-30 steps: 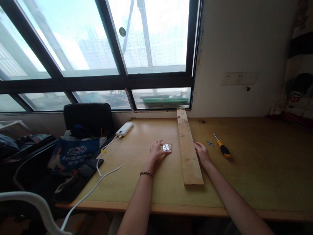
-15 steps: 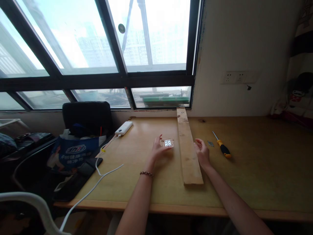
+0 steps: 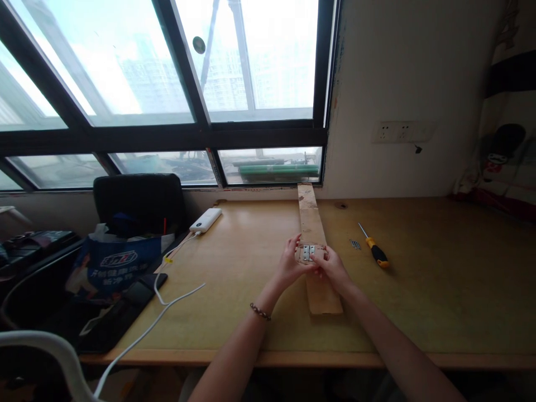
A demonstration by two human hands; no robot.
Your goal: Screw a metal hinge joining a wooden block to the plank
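A silver metal hinge (image 3: 309, 253) lies on a small thin wooden piece (image 3: 300, 255). My left hand (image 3: 288, 261) grips the wooden piece at its left edge, thumb below and fingers above. From the right, my right hand (image 3: 334, 269) is closed on the same piece, its thumb against the hinge's right leaf. Under both hands runs a long wooden plank (image 3: 312, 218), lying lengthwise from the window sill toward me. Whether the small piece touches the plank I cannot tell.
Several screws (image 3: 355, 244) and a yellow-black screwdriver (image 3: 374, 248) lie right of the plank. A white power bank (image 3: 205, 220) with a white cable (image 3: 178, 300) is at the left. Beyond the table's left edge are a black chair (image 3: 138, 195) and a blue bag (image 3: 117, 265).
My left hand has carried the small wooden piece with the hinge rightward from the table to over the plank. My right hand has left the plank's right edge and taken hold of the piece.
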